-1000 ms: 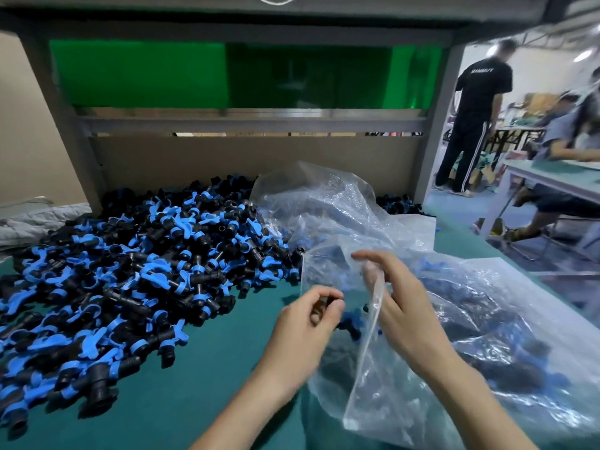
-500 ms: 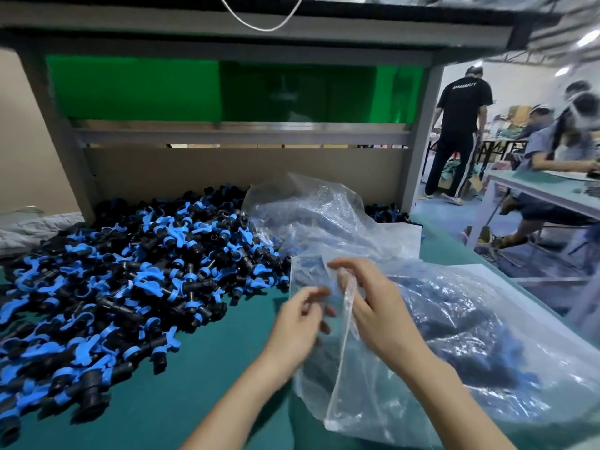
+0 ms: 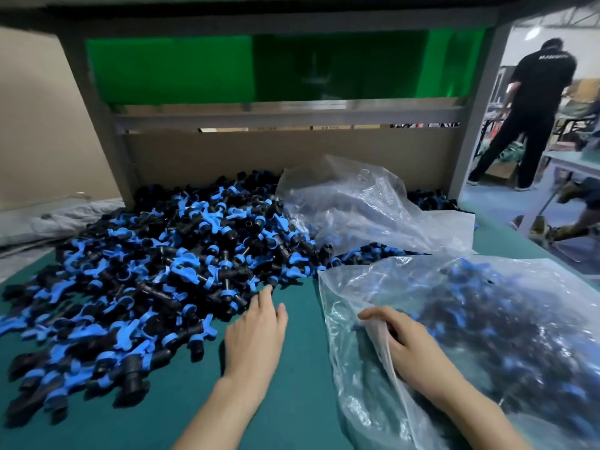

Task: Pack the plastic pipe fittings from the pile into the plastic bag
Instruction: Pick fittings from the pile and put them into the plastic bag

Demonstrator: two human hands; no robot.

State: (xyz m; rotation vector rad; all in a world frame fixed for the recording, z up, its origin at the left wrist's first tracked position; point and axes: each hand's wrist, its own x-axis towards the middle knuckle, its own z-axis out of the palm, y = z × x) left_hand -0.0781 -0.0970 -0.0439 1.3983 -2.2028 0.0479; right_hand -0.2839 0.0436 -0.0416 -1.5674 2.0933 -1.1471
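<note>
A big pile of black and blue plastic pipe fittings [image 3: 156, 274] covers the left and middle of the green table [image 3: 302, 378]. At the right lies a clear plastic bag [image 3: 487, 336] with many fittings inside. My left hand [image 3: 255, 339] stretches flat over the table with straight fingers, its fingertips at the near edge of the pile, holding nothing. My right hand [image 3: 406, 342] lies at the bag's mouth, its fingers curled round the film of the opening.
A second crumpled clear bag [image 3: 367, 206] lies behind, against a cardboard back panel [image 3: 292, 157]. A grey frame post [image 3: 467, 125] stands at the right. Beyond it a person in black [image 3: 532, 102] stands in the aisle, with another table [image 3: 574, 167] nearby.
My left hand has left the bag's mouth and moved left to the pile's edge. The bag has sunk lower onto the table, still held by my right hand.
</note>
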